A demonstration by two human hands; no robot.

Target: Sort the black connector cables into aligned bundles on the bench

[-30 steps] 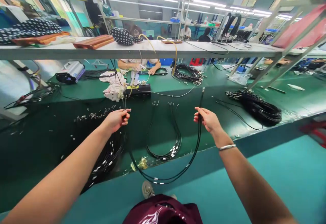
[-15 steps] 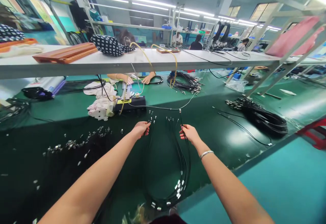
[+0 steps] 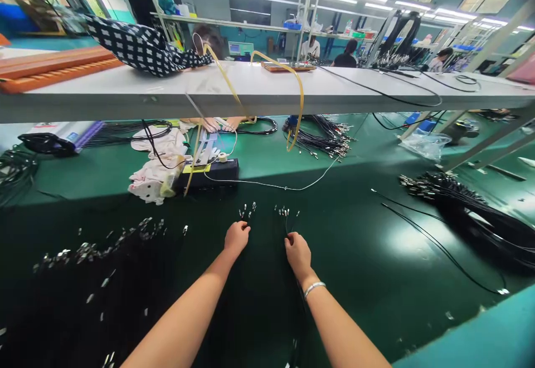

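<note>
Near the middle of the dark green table [image 3: 351, 245], my left hand [image 3: 237, 238] is closed around black cables just below their small metal ends [image 3: 247, 210]. My right hand [image 3: 298, 251] pinches black cables with metal tips [image 3: 284, 212] above its fingers; the cables run down beneath the wrist. Both hands are apart, side by side. A large spread of black cables with metal ends [image 3: 90, 251] lies to the left.
A black box [image 3: 213, 173] and pale cloths [image 3: 156, 173] sit beyond my hands, below a white shelf [image 3: 259, 86]. Thick black cable bundles lie at right [image 3: 472, 206] and far centre [image 3: 321, 136]. Across the table are another person's hands [image 3: 219, 124].
My right hand has come closer to my left hand and now holds its cables with the tips bunched. The view has tilted down and shifted.
</note>
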